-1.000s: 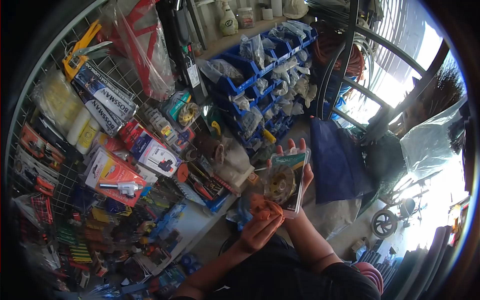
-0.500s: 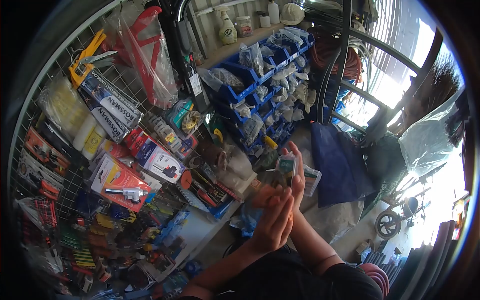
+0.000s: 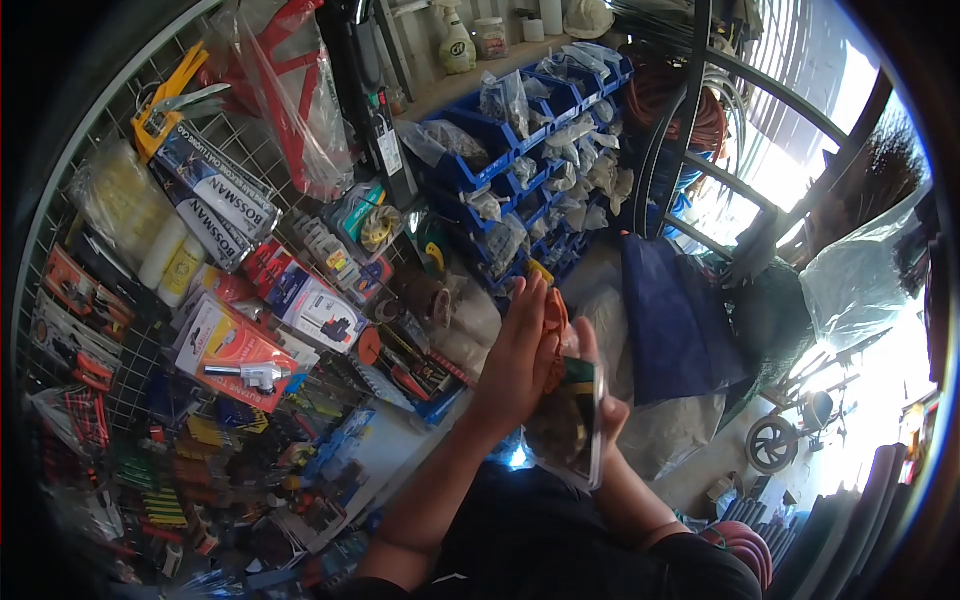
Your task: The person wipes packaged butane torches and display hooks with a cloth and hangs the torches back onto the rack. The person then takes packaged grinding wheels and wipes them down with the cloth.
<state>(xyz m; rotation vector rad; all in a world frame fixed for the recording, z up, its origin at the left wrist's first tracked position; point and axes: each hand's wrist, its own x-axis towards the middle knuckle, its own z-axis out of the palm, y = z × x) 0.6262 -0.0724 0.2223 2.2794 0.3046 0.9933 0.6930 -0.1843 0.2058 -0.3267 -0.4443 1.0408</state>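
A clear, flat plastic case (image 3: 568, 430) with a dark green patch near its top is held on edge by my right hand (image 3: 612, 420), thumb along its side. My left hand (image 3: 510, 355) is raised against the near side of the case, fingers long and close together. Under those fingers is a crumpled orange cloth (image 3: 555, 335), pressed between the palm and the upper part of the case. What lies inside the case is too dark to make out.
Blue bins (image 3: 470, 165) with bagged small parts stand ahead. A wire rack (image 3: 120, 390) of packaged tools hangs at left. Dark blue sheeting (image 3: 680, 325) and a metal frame (image 3: 775, 90) are at right. A spray bottle (image 3: 457, 45) sits on the back shelf.
My left hand has moved up and left with the orange cloth. The plastic case has come lower and nearer, turned on edge, and my right hand has shifted down beside it.
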